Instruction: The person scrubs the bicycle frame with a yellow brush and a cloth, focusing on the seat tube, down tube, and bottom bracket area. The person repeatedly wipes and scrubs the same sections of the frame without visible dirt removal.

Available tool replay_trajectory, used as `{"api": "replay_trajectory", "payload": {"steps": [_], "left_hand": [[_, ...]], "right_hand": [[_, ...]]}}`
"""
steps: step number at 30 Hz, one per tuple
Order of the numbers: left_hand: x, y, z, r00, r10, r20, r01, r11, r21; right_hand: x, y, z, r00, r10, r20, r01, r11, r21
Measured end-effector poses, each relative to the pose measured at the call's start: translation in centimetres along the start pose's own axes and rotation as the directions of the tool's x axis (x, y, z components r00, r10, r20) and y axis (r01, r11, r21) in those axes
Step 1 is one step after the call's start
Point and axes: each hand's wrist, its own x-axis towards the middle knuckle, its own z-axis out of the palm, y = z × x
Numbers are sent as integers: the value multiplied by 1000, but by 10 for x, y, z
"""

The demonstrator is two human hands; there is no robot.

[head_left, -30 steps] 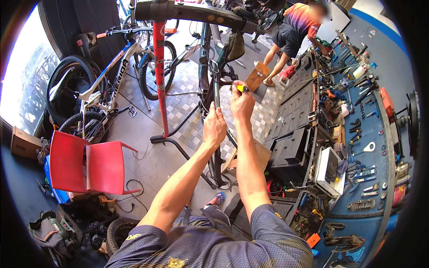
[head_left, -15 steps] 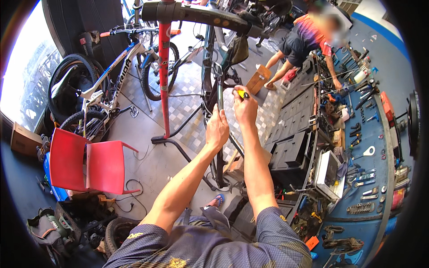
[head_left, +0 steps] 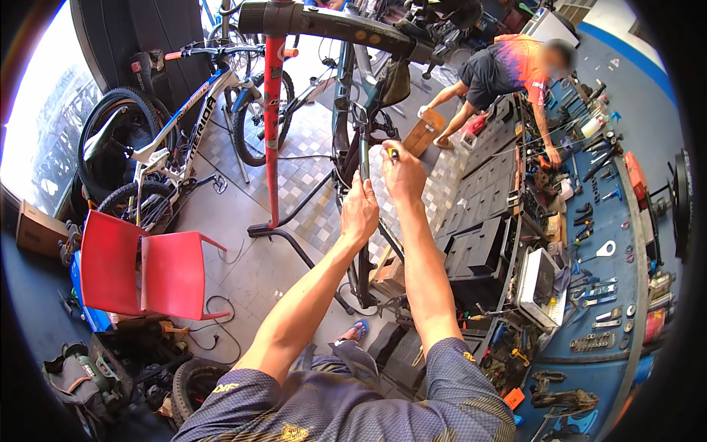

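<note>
A dark bicycle frame point(head_left: 346, 96) hangs clamped in a red repair stand point(head_left: 272, 125) in front of me. My left hand point(head_left: 359, 212) is closed around a thin dark tube of that bicycle, just below a small fitting point(head_left: 359, 118). My right hand point(head_left: 401, 173) is beside it, a little higher, closed on a small tool with a yellow handle point(head_left: 394, 153) whose tip points at the frame. Both forearms reach up from the lower edge.
A red plastic chair point(head_left: 143, 272) stands at left, with white bicycles point(head_left: 177, 147) behind it. A blue tool wall point(head_left: 611, 243) and black drawer bench point(head_left: 479, 221) run along the right. Another person point(head_left: 508, 74) bends over the bench at the back. Tyres and bags lie at lower left.
Both hands have shifted slightly lower and left along the frame. The other person at the back has bent further toward the bench.
</note>
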Motion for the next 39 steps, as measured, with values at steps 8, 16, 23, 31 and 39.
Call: {"api": "replay_trajectory", "payload": {"steps": [8,16,23,31,39], "left_hand": [[2,-4,0,999,-22,33,21,999,34],[2,-6,1,999,35,3,-36,998,46],[5,-21,2,995,100,5,-100,993,63],[14,-35,-4,1000,11,16,-14,978,207],[3,-11,-7,1000,-30,5,28,985,170]], "right_hand": [[-16,7,-28,987,115,115,-129,984,122],[-108,64,-110,935,351,44,-318,780,538],[-229,26,-147,914,333,231,-405,759,510],[-314,27,-62,880,329,344,-473,681,559],[-277,63,76,912,337,236,-399,590,701]]}}
